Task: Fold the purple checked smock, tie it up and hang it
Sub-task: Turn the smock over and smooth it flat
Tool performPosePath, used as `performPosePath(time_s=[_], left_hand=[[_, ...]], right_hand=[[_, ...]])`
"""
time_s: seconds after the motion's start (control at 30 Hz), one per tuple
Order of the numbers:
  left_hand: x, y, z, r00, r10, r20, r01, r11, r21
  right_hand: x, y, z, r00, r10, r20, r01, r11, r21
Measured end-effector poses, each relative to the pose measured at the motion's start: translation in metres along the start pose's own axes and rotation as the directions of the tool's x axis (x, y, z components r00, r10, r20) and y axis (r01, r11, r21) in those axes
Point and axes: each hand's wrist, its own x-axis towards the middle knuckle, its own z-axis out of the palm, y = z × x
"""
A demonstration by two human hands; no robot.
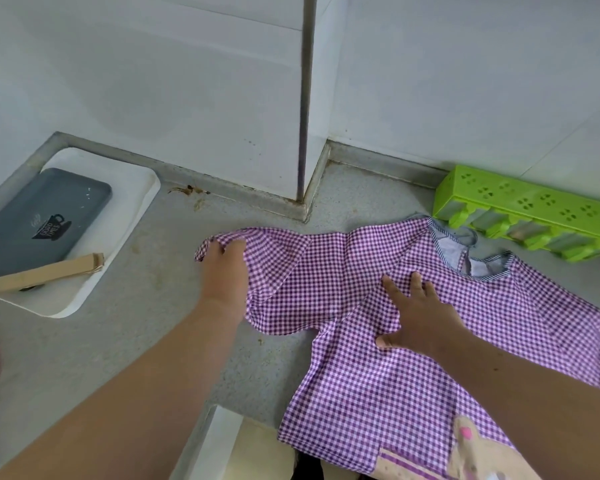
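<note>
The purple checked smock (361, 368) lies spread face up on the grey counter (146, 348), its grey-lined neck opening towards the back right and its hem hanging over the front edge. One sleeve stretches out to the left. My left hand (224, 268) holds the cuff end of that sleeve, fingers curled into the cloth. My right hand (416, 317) lies flat with spread fingers on the smock's chest, just below the shoulder seam. A beige patch with a pink figure shows at the lower right of the smock.
A white tray (125, 216) at the left holds a dark grey tray (42, 223) and a wooden clothes peg (49, 271). A green plastic rack (530, 209) lies at the back right against the white wall. A metal strip (305, 98) runs down the wall corner.
</note>
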Motion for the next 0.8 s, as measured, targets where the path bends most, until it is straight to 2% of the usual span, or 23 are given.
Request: performPosePath(time_s=[0.07, 0.1, 0.13, 0.2, 0.23, 0.27, 0.3, 0.37, 0.43, 0.47, 0.53, 0.6, 0.67, 0.73, 0.8], left_hand=[[-0.029, 0.035, 0.032, 0.969, 0.184, 0.164, -0.17, 0.981, -0.098], [-0.043, 0.051, 0.048, 0.918, 0.279, 0.283, -0.249, 0.959, -0.137], [-0.057, 0.062, 0.061, 0.836, 0.363, 0.412, -0.33, 0.932, -0.152], [-0.076, 0.064, 0.087, 0.607, 0.454, 0.652, -0.554, 0.83, -0.062], [-0.076, 0.054, 0.092, 0.504, 0.468, 0.726, -0.695, 0.719, 0.019], [-0.073, 0.039, 0.098, 0.434, 0.45, 0.781, -0.811, 0.573, 0.121], [-0.067, 0.02, 0.101, 0.423, 0.396, 0.815, -0.87, 0.428, 0.243], [-0.056, -0.017, 0.101, 0.495, 0.202, 0.845, -0.868, 0.163, 0.469], [-0.049, -0.053, 0.096, 0.549, 0.055, 0.834, -0.833, -0.044, 0.552], [-0.047, -0.068, 0.097, 0.551, 0.065, 0.832, -0.825, -0.108, 0.555], [-0.045, -0.085, 0.096, 0.552, 0.192, 0.811, -0.797, -0.162, 0.581], [-0.043, -0.093, 0.104, 0.559, 0.303, 0.771, -0.771, -0.151, 0.619], [-0.042, -0.095, 0.108, 0.544, 0.295, 0.785, -0.775, -0.181, 0.605], [-0.043, -0.099, 0.112, 0.474, 0.267, 0.839, -0.81, -0.241, 0.535], [-0.046, -0.102, 0.118, 0.388, 0.243, 0.889, -0.84, -0.304, 0.45]], right_hand=[[0.0, 0.003, 0.002, 1.0, 0.008, -0.025, -0.008, 1.0, -0.001], [0.001, 0.004, 0.003, 0.999, 0.007, -0.041, -0.007, 1.0, 0.0], [0.001, 0.003, 0.004, 0.998, 0.005, -0.056, -0.004, 1.0, 0.007], [0.001, 0.013, 0.007, 0.997, 0.0, -0.079, 0.004, 0.999, 0.042], [0.003, 0.013, 0.007, 0.996, -0.018, -0.088, 0.022, 0.999, 0.048], [0.001, 0.019, 0.008, 0.995, -0.03, -0.099, 0.036, 0.998, 0.058], [0.0, 0.024, 0.007, 0.993, -0.037, -0.114, 0.046, 0.996, 0.079], [0.0, 0.036, 0.008, 0.992, -0.044, -0.121, 0.059, 0.99, 0.128], [0.003, 0.047, 0.01, 0.99, -0.049, -0.132, 0.071, 0.983, 0.171], [0.004, 0.054, 0.012, 0.988, -0.043, -0.146, 0.074, 0.973, 0.218], [0.004, 0.061, 0.013, 0.983, -0.06, -0.174, 0.112, 0.946, 0.304], [0.001, 0.072, 0.016, 0.982, -0.054, -0.179, 0.113, 0.933, 0.342], [0.0, 0.078, 0.02, 0.983, -0.007, -0.182, 0.087, 0.896, 0.435], [-0.002, 0.085, 0.025, 0.975, 0.101, -0.2, 0.054, 0.76, 0.647], [0.001, 0.088, 0.024, 0.953, 0.24, -0.184, 0.03, 0.529, 0.848]])
